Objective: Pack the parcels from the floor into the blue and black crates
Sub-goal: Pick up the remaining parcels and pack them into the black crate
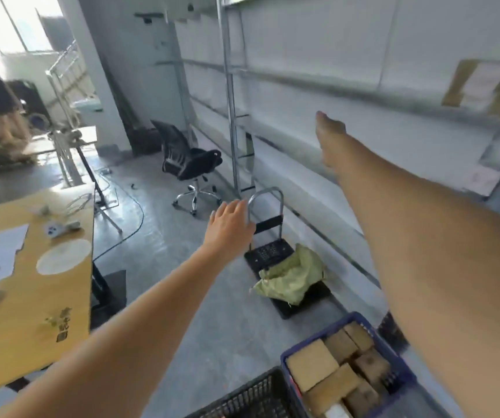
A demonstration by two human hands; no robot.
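I hold both arms extended forward with nothing carried in either. My left hand (230,226) is spread, fingers straight and slightly apart, in front of the metal handle of the platform trolley (268,251); I cannot tell whether it touches the handle. My right hand (330,140) reaches higher, toward the wall shelving (303,79), fingers extended and empty. The blue crate (393,357) stands on the floor at the lower right of my view, and its interior is tightly filled with brown cardboard parcels (310,365) laid flat and edge to edge, an arrangement that uses the crate's full footprint. The black crate (254,396) sits directly against the blue crate's left wall; only its mesh side and near rim are visible, so I cannot read its contents. Keeping the two crates side by side lets one stance serve both. A crumpled green sack (291,279) lies on the trolley's deck, toward the end away from the handle. I see no loose parcels on the visible floor. One box (481,86) rests on the shelf at upper right, blurred. To my left, the surface (61,297) carries papers and small items along its near edge. An office chair (188,158) stands well apart beyond the trolley. I judge the packing step largely complete for the blue crate.
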